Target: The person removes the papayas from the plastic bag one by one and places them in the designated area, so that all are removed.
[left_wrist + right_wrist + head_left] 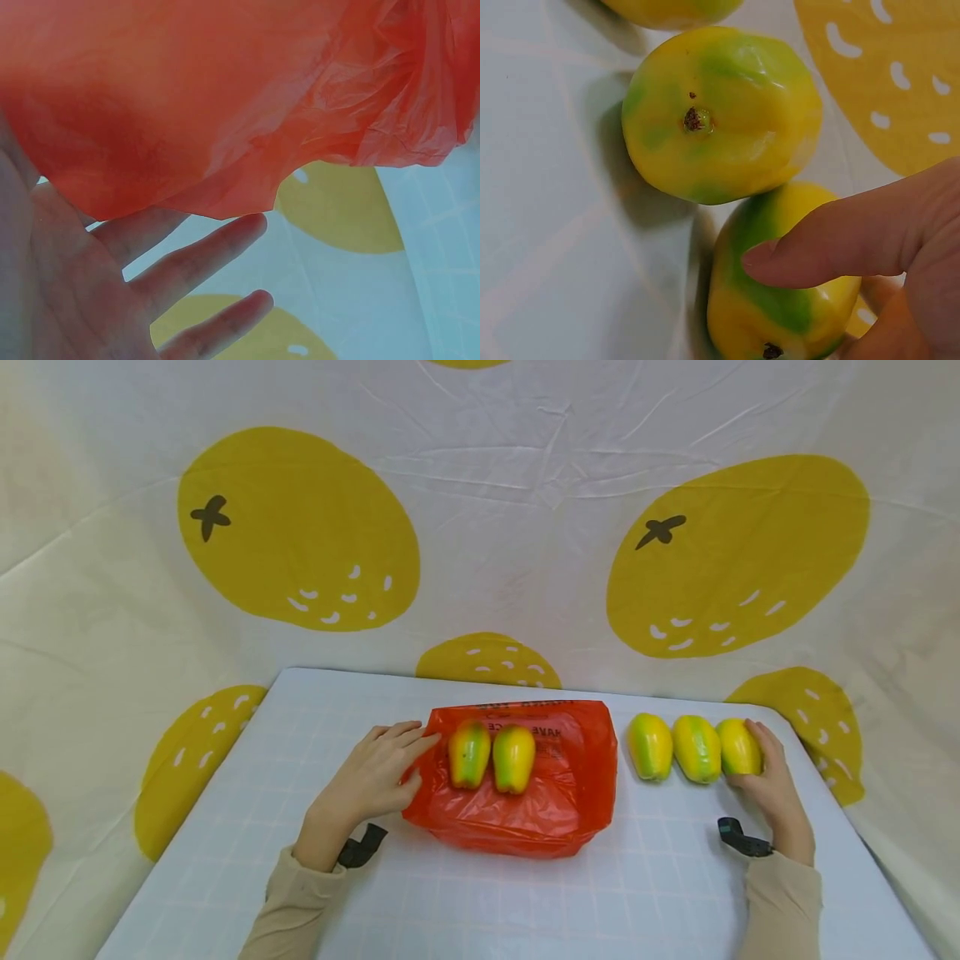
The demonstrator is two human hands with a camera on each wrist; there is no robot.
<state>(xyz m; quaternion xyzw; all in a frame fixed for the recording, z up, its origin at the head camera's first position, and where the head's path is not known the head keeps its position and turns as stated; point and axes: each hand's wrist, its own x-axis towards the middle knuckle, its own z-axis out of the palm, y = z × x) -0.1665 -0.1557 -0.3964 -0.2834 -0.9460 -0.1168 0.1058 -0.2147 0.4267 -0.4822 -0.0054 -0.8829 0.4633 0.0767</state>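
A red plastic bag (525,827) lies spread wide on the table, its printing showing mirrored. Two yellow-green papayas, a left one (469,756) and a right one (513,760), lie side by side within its outline. At the bag's left edge is my left hand (371,777); the left wrist view shows its fingers (217,259) straight and spread, partly behind the red plastic. To the right of the bag, my right hand (776,785) grips the rightmost papaya (737,747) of a row of three, with the thumb (810,255) across its side. The far fingers are partly hidden.
The other two papayas of the row, one (650,747) nearer the bag and one (697,750) beside the gripped one, lie on the white table (645,893). A pale cloth (510,568) with large yellow fruit prints hangs behind the table's back edge.
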